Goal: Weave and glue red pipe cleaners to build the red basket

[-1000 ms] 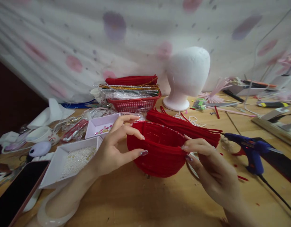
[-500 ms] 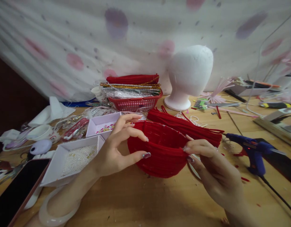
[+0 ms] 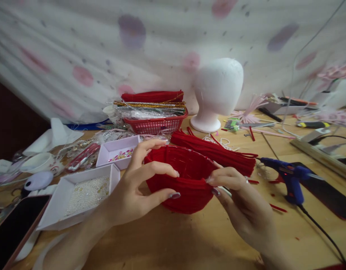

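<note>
Tabletop of light brown wood (image 3: 173,245) lies under the fingers of both hands. To the left of the left fingers, near the edge of view, there is a flat phone with black screen and pinkish border (image 3: 18,232). Thumb and forefinger of the left hand (image 3: 133,191) stand parted, curving about the left side of a round red bowl of fuzzy strands (image 3: 188,198); whether they press on it, one cannot tell. Thumb and forefinger of the right hand (image 3: 243,206) are close together and pinch the near rim at its right part. So the bowl is between the two hands, with its mouth upward.

Left of the left fingers stands a white square box (image 3: 115,178) with small pearl-like beads (image 3: 88,191) inside. Right of the right fingers lies a blue glue gun (image 3: 293,174) with a black cable (image 3: 324,228). Just beyond the right fingers rests a thick bundle of red fuzzy stems (image 3: 214,152). Beyond the left fingers are a lilac box (image 3: 104,149) holding pink and golden gems (image 3: 120,154) and, farther, a red plastic basket (image 3: 158,125). Farther beyond the right fingers stands a white foam head (image 3: 217,86), before a white spotted cloth (image 3: 161,48).
</note>
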`<state>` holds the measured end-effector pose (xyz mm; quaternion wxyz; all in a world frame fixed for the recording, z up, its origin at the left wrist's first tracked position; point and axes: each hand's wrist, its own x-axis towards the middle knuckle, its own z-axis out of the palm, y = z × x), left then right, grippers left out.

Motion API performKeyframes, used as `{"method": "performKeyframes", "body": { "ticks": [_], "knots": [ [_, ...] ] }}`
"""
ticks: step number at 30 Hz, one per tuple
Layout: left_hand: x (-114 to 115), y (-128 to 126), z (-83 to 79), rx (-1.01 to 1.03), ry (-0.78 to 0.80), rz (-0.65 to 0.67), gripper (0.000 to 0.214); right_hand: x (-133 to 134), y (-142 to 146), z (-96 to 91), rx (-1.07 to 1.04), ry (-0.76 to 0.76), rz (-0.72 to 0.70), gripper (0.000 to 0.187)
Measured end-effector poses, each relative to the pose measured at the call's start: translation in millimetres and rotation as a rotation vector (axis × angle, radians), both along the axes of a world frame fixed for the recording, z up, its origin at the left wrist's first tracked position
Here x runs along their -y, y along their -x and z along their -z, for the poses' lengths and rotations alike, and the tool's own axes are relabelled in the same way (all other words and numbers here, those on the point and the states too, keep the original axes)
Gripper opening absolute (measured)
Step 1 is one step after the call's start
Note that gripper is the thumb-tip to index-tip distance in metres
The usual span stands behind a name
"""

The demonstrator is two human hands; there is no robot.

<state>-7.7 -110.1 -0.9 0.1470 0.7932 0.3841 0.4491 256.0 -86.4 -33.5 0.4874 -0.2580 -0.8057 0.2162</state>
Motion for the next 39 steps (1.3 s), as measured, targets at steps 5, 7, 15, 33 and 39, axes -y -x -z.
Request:
{"method": "performKeyframes", "body": {
  "ticks": [5,7,15,33,39],
  "knots": [
    [3,0,1.2,-0.019,0.004,0.017,0.021,3,1,-0.3,0.014,0.003,0.006,0.033],
    [2,1,2.2,-0.027,0.008,0.013,0.019,3,1,-1.1,0.016,0.007,0.007,0.032],
    [9,-8,-2.5,0.041,0.028,-0.062,0.033,10,2,8.2,-0.057,0.073,0.036,0.043],
    [22,-25,-11.6,-0.093,-0.132,-0.197,0.014,23,20,-8.7,0.008,-0.001,-0.007,0.035],
    [36,-23,-17.0,-0.084,-0.083,-0.139,0.011,23,23,-8.4,0.030,-0.036,0.031,0.032]
  ]
}}
